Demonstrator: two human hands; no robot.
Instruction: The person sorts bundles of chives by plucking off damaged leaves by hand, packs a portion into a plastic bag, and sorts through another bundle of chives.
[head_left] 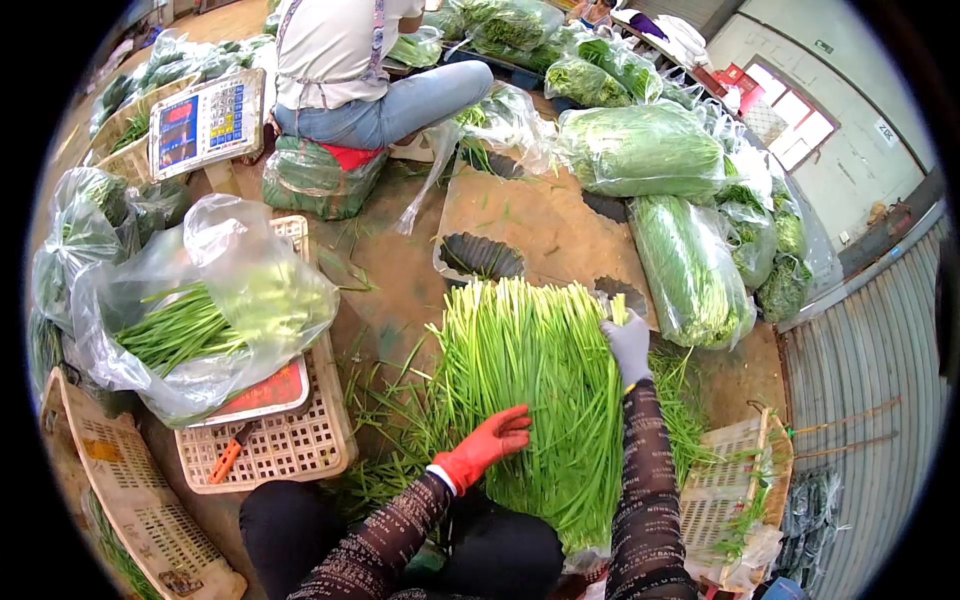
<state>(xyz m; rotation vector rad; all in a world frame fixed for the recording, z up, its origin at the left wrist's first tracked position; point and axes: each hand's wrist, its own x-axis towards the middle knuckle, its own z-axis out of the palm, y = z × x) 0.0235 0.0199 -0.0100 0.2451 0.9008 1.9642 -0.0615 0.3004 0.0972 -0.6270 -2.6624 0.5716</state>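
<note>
A wide heap of long green stalks [545,400] lies in front of my knees, its pale cut ends pointing away from me. My left hand [485,448], in a red glove, rests against the heap's left side with its fingers apart. At the upper right edge of the heap, my right hand [628,347], in a grey glove, has its fingers closed round the pale ends of some stalks. To the left, an open plastic bag [275,300] with more stalks in it sits on a red-topped scale [265,395]. An orange-handled knife [230,457] lies on the crate below.
Plastic crates [145,500] stand at the lower left and lower right. Filled clear bags [645,150] are piled at the back right. A seated co-worker [345,60] is at the top, beside a digital scale [208,122]. Loose stalks litter the floor.
</note>
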